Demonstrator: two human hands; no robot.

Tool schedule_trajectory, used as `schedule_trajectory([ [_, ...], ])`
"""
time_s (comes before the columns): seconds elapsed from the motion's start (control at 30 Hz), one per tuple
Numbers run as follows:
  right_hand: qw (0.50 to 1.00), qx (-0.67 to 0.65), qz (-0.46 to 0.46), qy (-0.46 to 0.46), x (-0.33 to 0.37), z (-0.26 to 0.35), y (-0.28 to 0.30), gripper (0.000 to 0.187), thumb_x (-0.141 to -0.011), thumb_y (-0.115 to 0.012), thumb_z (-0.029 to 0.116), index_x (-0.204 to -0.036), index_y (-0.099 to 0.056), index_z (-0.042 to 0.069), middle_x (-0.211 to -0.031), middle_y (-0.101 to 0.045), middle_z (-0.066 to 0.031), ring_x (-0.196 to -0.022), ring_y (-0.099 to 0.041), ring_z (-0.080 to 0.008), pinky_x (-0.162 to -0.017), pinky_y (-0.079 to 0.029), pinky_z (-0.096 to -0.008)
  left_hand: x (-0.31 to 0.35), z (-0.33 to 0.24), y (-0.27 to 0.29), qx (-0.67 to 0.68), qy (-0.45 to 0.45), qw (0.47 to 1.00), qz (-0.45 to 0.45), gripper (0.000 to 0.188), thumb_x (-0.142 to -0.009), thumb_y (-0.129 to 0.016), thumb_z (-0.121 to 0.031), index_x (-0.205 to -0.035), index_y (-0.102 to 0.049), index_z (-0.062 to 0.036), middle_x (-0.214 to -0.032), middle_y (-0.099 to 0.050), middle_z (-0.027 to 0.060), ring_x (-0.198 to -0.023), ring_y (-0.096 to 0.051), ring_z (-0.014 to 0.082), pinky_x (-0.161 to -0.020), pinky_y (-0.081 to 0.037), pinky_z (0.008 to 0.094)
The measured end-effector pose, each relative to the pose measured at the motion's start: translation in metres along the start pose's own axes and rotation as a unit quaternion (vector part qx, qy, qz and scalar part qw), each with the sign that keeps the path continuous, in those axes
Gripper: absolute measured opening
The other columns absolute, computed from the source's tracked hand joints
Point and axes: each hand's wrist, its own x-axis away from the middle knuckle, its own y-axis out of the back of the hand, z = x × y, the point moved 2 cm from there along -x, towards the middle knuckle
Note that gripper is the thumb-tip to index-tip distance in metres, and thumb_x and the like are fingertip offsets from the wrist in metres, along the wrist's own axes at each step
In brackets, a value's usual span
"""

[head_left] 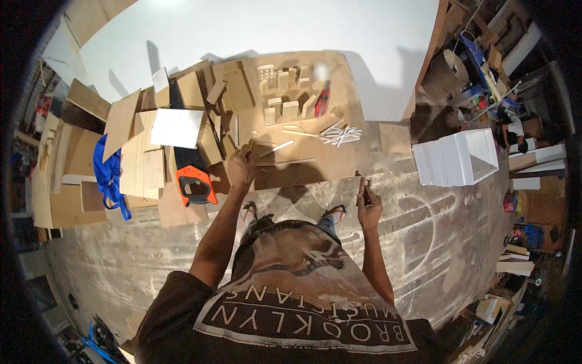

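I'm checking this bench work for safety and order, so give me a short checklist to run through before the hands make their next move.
1. Left hand steady on the wooden board: ok, it rests at the board's near edge.
2. Right hand grips its small dark tool: ok; kind of tool cannot tell.
3. Hand saw away from both hands: ok, left of the left hand.
4. Loose thin sticks out of the way: ok, farther back.
5. Feet on level floor: ok.

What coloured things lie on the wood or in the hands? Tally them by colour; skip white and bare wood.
Orange: 1, saw handle
Blue: 1, strap bundle
Red: 1, red-handled tool
Dark: 1, small tool in the right hand
Total: 4
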Motion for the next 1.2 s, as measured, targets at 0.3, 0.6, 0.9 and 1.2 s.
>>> schedule_trajectory([
  [0.3, 0.995, 0.004, 0.004, 0.096, -0.011, 0.041, -0.027, 0.039, -0.089, -0.077, 0.015, -0.126, -0.071, 0.001, -0.09, -0.067, -0.0152, -0.081, -0.064, -0.0244, -0.073, -0.055, -0.0359, 0.018, -0.029, -0.058, 0.029, -0.28, 0.956, 0.079, 0.014, -0.08, -0.071, -0.013, -0.094, -0.071, -0.0085, -0.105, -0.067, 0.0128, -0.109, -0.061, 0.036, -0.091, -0.054, 0.0465],
  [0.6, 0.999, 0.003, -0.022, 0.03, 0.004, 0.03, -0.013, 0.041, -0.091, -0.077, 0.026, -0.123, -0.073, 0.001, -0.092, -0.067, -0.0178, -0.079, -0.066, -0.0247, -0.071, -0.055, -0.0362, 0.004, -0.047, -0.094, 0.064, -0.269, 0.959, 0.067, 0.015, -0.085, -0.065, -0.012, -0.091, -0.07, 0.0, -0.089, -0.069, 0.021, -0.091, -0.066, 0.0406, -0.08, -0.055, 0.0489],
  [0.9, 0.998, -0.04, -0.038, 0.0, 0.017, 0.025, -0.009, 0.037, -0.091, -0.077, 0.019, -0.123, -0.073, 0.001, -0.093, -0.068, -0.0152, -0.083, -0.065, -0.0248, -0.074, -0.054, -0.0362, 0.02, -0.106, -0.11, 0.244, -0.195, 0.927, 0.21, 0.016, -0.089, -0.07, -0.014, -0.091, -0.072, 0.002, -0.086, -0.071, 0.0211, -0.082, -0.07, 0.0377, -0.074, -0.054, 0.0438],
  [1.2, 0.991, 0.089, -0.019, 0.103, -0.019, 0.059, -0.021, 0.046, -0.09, -0.072, 0.013, -0.135, -0.066, 0.006, -0.101, -0.061, -0.0219, -0.091, -0.061, -0.0379, -0.082, -0.054, -0.046, 0.049, -0.127, -0.151, 0.026, -0.239, 0.959, 0.15, 0.018, -0.084, -0.075, -0.021, -0.084, -0.074, -0.003, -0.087, -0.072, 0.0152, -0.087, -0.066, 0.0391, -0.082, -0.052, 0.0495],
])
